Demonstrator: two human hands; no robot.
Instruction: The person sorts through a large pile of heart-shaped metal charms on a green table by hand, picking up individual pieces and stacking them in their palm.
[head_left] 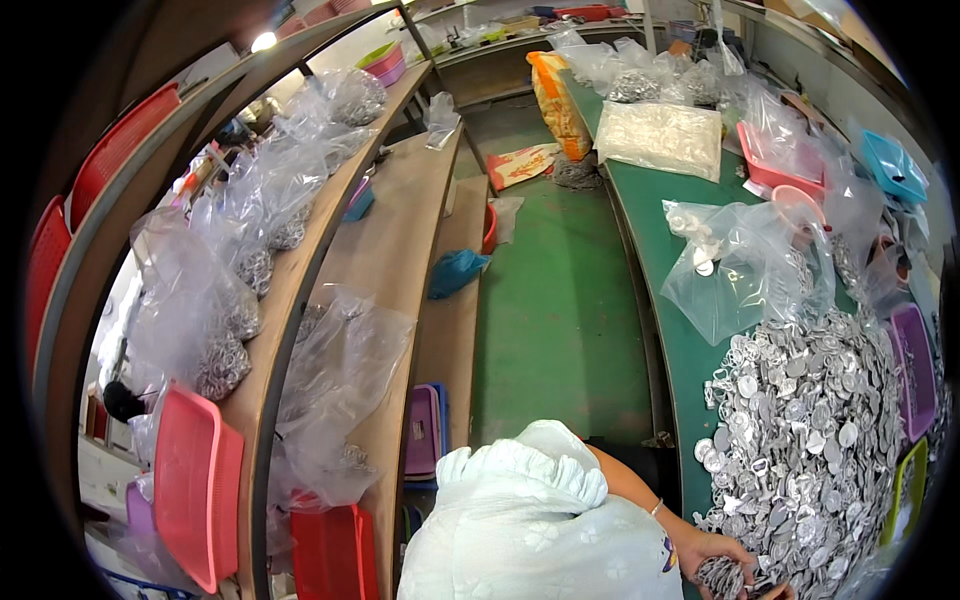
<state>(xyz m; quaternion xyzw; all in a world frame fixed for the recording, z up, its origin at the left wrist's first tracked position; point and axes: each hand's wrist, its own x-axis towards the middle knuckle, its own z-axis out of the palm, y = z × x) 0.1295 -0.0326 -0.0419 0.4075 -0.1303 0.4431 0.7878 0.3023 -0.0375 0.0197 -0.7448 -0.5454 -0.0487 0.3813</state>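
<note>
My left hand point(708, 552) comes in from a short white ruffled sleeve, with a thin bracelet at the wrist. Its fingers curl round a clump of small grey metal pieces point(720, 577), held at the near edge of a large heap. That heap of flat silver-grey metal charms point(800, 430), many round or oval, spreads over the green tabletop point(640, 200). Beside the clump, only some fingers of my right hand point(778, 593) show at the lower rim. The rest of that hand is cut off, so its grip is hidden.
Beyond the heap lie a clear plastic bag point(735, 280) with pale pieces and a pink tray point(780, 165). A purple tray point(912, 370) and a green tray point(905, 490) border the heap's right side. Wooden shelves point(385, 200) at left hold bagged metal pieces and a pink basket point(195, 490).
</note>
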